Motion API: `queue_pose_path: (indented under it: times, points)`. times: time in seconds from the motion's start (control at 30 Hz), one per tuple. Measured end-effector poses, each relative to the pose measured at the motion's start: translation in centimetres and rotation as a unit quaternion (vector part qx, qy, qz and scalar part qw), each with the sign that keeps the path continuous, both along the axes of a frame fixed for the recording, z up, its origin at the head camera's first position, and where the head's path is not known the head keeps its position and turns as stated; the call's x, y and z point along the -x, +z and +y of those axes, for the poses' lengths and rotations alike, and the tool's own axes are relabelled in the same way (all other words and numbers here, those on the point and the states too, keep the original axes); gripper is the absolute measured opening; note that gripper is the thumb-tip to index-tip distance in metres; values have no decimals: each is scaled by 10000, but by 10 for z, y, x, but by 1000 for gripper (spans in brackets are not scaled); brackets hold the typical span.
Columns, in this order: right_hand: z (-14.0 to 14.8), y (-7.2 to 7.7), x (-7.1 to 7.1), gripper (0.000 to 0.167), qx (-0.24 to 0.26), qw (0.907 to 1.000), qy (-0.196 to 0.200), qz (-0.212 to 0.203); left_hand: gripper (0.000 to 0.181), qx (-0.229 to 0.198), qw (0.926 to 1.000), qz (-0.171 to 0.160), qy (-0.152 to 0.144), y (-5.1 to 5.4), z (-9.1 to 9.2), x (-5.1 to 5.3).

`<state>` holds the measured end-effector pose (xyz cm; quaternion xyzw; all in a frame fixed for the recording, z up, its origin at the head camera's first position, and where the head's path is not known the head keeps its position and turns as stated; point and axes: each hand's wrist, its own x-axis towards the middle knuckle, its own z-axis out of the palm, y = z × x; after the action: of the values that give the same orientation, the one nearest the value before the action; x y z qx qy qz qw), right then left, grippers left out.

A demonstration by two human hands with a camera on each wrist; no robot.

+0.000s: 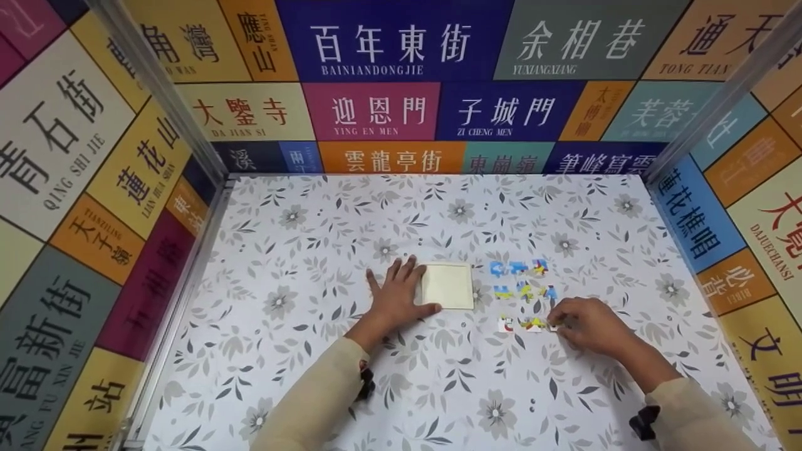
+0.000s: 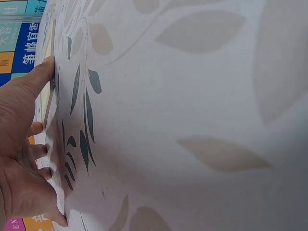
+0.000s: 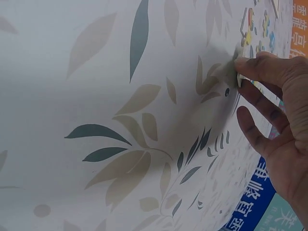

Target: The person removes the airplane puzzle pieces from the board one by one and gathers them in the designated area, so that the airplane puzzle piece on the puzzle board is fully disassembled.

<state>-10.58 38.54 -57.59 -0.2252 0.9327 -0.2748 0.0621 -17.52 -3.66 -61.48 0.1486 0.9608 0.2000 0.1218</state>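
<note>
A square cream puzzle tray (image 1: 448,286) with a raised rim lies flat on the table. My left hand (image 1: 393,299) rests at its left side with spread fingers, the thumb touching the near left corner. Right of the tray, colourful jigsaw pieces (image 1: 525,291) lie in three rows, slightly apart from each other. At the right end of the nearest row, my right hand (image 1: 592,326) pinches a jigsaw piece (image 1: 552,327) between thumb and index finger. In the right wrist view that piece (image 3: 239,79) shows only as a thin edge, its face mostly hidden by the fingertips.
A white cloth with grey leaves and flowers (image 1: 301,376) covers the table. Panels with large Chinese lettering (image 1: 388,47) enclose the back and both sides. A clear upright strip (image 1: 169,94) stands at the back left corner.
</note>
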Motion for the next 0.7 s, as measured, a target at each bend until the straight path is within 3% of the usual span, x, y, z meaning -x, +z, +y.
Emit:
queue_pose_path:
  times: [0.2, 0.47, 0.6, 0.7]
  points:
    - [1, -5, -3, 30, -214, 9990, -124, 372, 100, -11, 10000, 81, 5, 0, 1, 0]
    - [-5, -16, -11, 28, -578, 9835, 359, 1677, 99, -146, 9999, 53, 43, -1, 2, -2]
    - [-6, -17, -13, 27, -632, 9821, 238, 1760, 100, -130, 9999, 21, 37, -2, 3, -1]
    - [-7, -16, -12, 29, -770, 9842, 212, 1579, 100, -55, 10000, -14, 24, -1, 3, 0]
